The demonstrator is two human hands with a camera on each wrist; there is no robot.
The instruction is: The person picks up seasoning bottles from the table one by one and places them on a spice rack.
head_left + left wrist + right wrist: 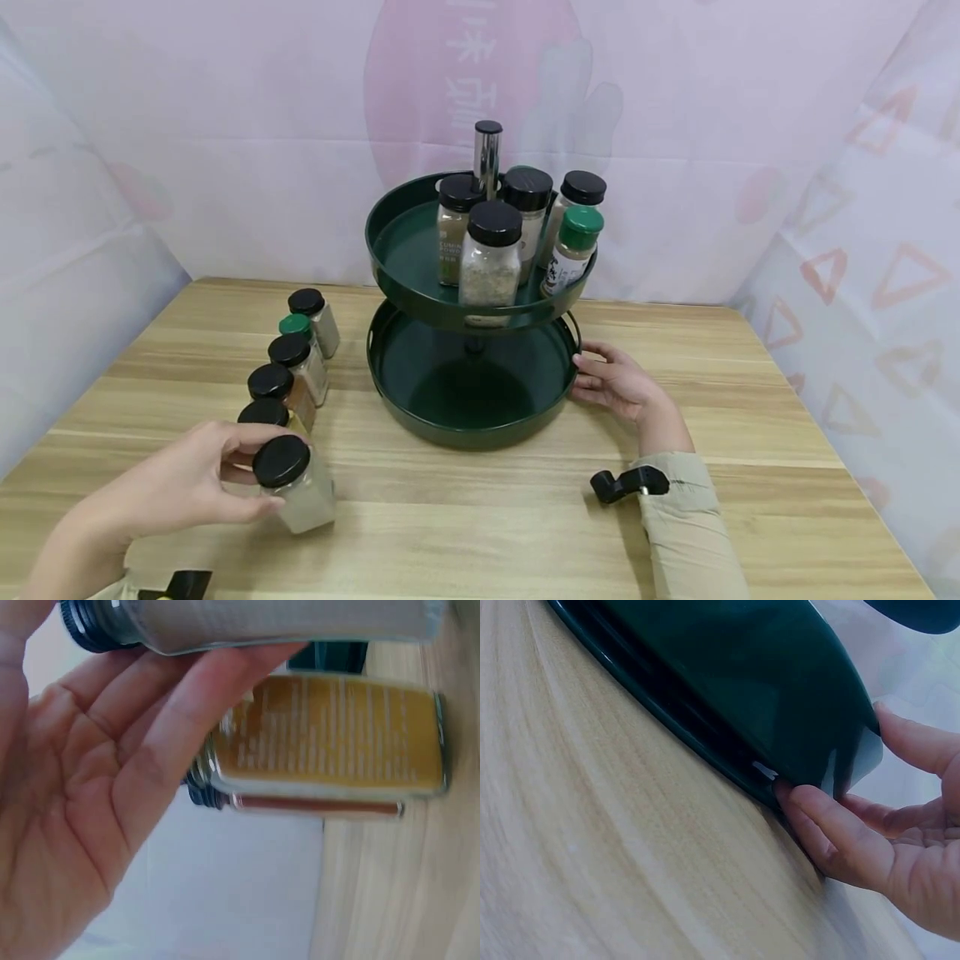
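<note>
My left hand holds a square glass spice jar with a black lid and pale contents, thumb on the near side and fingers on the far side. The jar leans slightly at the front end of a jar row. In the left wrist view, a jar of yellow powder stands right beside these fingers. My right hand grips the lower tier of a dark green two-tier turntable at its right side. In the right wrist view, the thumb touches the rim while fingers lie against the outer wall.
Several spice jars, most black-lidded and one green-lidded, line the table's left. On the upper tier stand more jars around a metal post. A printed cloth hangs behind the wooden table.
</note>
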